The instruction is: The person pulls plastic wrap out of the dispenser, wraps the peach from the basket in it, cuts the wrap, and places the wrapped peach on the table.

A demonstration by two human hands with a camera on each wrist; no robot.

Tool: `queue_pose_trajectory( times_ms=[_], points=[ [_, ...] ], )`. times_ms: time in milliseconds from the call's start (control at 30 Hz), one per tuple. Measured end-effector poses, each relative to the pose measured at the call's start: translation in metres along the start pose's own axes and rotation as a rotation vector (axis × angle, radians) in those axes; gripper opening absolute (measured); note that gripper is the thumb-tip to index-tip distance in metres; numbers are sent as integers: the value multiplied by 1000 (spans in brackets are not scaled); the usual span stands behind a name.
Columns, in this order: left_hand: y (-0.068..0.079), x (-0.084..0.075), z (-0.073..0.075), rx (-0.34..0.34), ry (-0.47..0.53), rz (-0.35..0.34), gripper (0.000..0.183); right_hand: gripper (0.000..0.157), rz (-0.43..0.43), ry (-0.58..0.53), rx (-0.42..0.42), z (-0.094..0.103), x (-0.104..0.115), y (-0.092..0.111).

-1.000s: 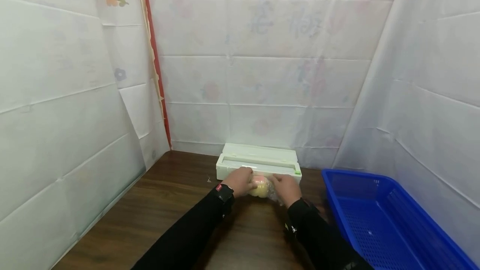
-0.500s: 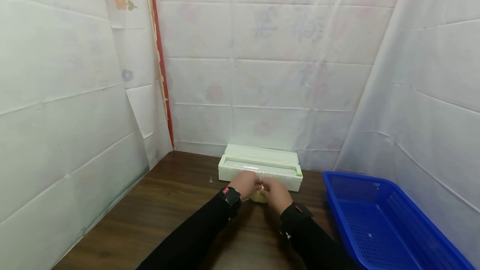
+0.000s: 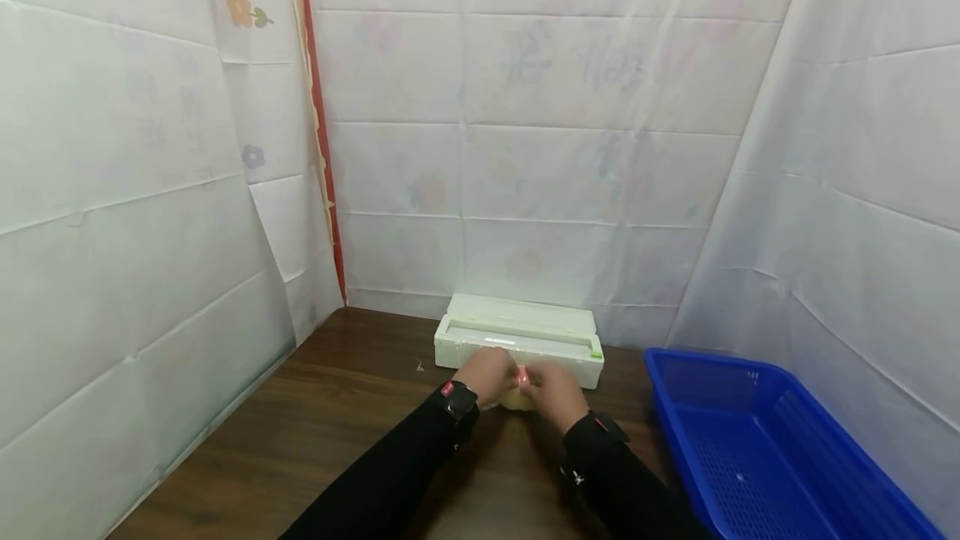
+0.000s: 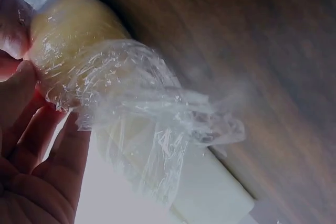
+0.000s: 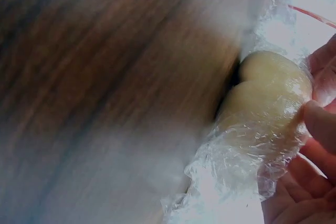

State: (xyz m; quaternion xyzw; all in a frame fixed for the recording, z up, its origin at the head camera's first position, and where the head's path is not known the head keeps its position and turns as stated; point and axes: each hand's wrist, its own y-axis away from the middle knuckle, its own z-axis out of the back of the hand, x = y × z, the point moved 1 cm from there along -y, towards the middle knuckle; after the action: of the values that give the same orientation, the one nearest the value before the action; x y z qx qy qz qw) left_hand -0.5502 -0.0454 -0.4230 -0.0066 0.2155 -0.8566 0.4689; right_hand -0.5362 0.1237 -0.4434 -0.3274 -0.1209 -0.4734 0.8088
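Pale-yellow lump [image 5: 270, 90]; whitish box [image 3: 585, 368]; blue basket [image 3: 757, 457]; brown wood-grain table [image 3: 337, 407].

My arms reach forward in dark sleeves, slanting inward from the near side of the wrapped yellow piece [image 3: 517, 401]. My left hand [image 3: 486, 376] is on its left, my right hand [image 3: 557, 394] on its right, the backs of both facing up. The thumb and fingers [image 4: 18, 88] of each hand pinch at its top, almost meeting there; my wrists are just nearer me than it.
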Motion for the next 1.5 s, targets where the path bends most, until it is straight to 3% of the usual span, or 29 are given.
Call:
queue_pose_trajectory(
  times_ms=[67, 133, 367, 467, 667, 700, 800, 933, 1067, 1233, 1400, 1500],
  points=[
    [0, 3, 1, 12, 23, 8, 21, 6, -20, -30, 16, -1, 1, -1],
    [3, 7, 2, 14, 41, 20, 13, 18, -56, -66, -3, 0, 3, 2],
    [18, 5, 10, 9, 40, 47, 22, 60, -284, -261, -284, 23, -21, -6],
    [22, 3, 12, 5, 36, 36, 22, 76, -365, -349, -352, 40, -36, -14],
    [25, 5, 8, 19, 40, 53, 21, 96, -600, -607, -365, 47, -68, -11],
    [26, 6, 7, 26, 45, 58, 21, 96, -627, -647, -357, 44, -73, -9],
    [28, 8, 5, 40, 65, 69, 22, 76, -673, -714, -331, 35, -78, 0],
    [30, 11, 4, 44, 78, 66, 21, 48, -660, -706, -366, 26, -75, 6],
    [29, 11, 7, 39, 64, 60, 19, 50, -650, -731, -358, 24, -74, 4],
    [9, -2, 19, 33, 52, 27, 22, 53, -665, -745, -361, 25, -74, -1],
    [-32, -28, 35, 82, 46, -46, 28, 52, -653, -803, -416, 18, -61, -1],
    [-53, -36, 35, 133, 23, -94, 30, 49, -632, -846, -423, 8, -46, -4]
  ],
)
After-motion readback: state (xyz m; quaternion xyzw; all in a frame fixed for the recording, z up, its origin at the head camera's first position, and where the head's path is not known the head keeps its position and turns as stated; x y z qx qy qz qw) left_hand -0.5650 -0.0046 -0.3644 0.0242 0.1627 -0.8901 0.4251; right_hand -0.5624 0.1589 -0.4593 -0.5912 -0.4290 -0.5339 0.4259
